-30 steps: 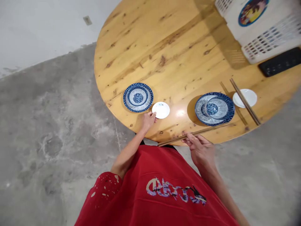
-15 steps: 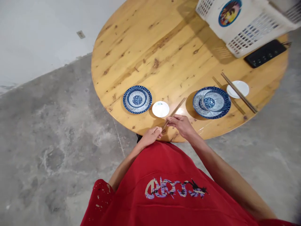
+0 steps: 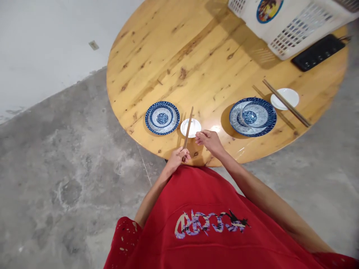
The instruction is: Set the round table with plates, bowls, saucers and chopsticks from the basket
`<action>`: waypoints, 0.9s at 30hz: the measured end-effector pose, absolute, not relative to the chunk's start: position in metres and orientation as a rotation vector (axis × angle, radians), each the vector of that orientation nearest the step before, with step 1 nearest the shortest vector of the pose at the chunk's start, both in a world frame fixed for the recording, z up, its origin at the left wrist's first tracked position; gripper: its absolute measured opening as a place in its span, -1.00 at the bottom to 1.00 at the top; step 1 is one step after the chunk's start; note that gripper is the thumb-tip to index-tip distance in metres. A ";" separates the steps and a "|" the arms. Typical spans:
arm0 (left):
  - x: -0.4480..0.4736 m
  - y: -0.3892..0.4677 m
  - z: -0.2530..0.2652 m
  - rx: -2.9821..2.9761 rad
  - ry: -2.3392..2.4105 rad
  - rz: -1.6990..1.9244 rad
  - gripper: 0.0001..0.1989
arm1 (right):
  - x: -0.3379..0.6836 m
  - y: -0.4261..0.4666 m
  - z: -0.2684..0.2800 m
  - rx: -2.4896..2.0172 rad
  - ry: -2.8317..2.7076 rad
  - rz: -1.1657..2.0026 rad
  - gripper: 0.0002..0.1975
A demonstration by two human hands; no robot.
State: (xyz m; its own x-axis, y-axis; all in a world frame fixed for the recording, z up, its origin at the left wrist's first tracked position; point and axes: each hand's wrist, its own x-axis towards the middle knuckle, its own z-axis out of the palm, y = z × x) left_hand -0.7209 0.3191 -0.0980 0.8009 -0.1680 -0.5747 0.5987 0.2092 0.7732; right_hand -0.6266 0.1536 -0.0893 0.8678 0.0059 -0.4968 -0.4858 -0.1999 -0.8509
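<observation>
Table (image 3: 157, 74) was wood, knotty grain, glossy. Held chopsticks (image 3: 189, 125) looked wooden, fairly matt. Small dish (image 3: 196, 128) and patterned plate (image 3: 149, 127) looked ceramic, smooth, glazed. Basket (image 3: 255, 26) was smooth plastic; black strip (image 3: 318, 52), plastic-looking. Shirt (image 3: 196, 194) was matt cloth. Floor (image 3: 70, 149) looked like rough concrete.

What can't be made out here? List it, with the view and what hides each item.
All in the head view:
Lower end of the held chopsticks: hidden by the left hand.
Whether the right hand touches the dish beside it: too small to tell.
Basket contents: hidden by its wall.
Far rim of the table: cut off by the top edge.
Marks on the black device: too small to read.
</observation>
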 end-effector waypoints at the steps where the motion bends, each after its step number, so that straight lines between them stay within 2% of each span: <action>1: -0.720 0.320 -0.100 1.251 0.423 -0.559 -0.73 | -0.627 0.152 -0.092 -1.779 0.391 0.429 -0.77; 6: -0.719 0.323 -0.105 1.258 0.449 -0.571 -0.70 | -0.625 0.159 -0.100 -1.748 0.544 0.391 -0.91; 13: -0.718 0.324 -0.104 1.246 0.472 -0.605 -0.71 | -0.620 0.178 -0.107 -1.685 0.555 0.434 -0.84; 27: -0.711 0.329 -0.108 1.247 0.454 -0.585 -0.72 | -0.620 0.177 -0.114 -1.732 0.535 0.441 -0.87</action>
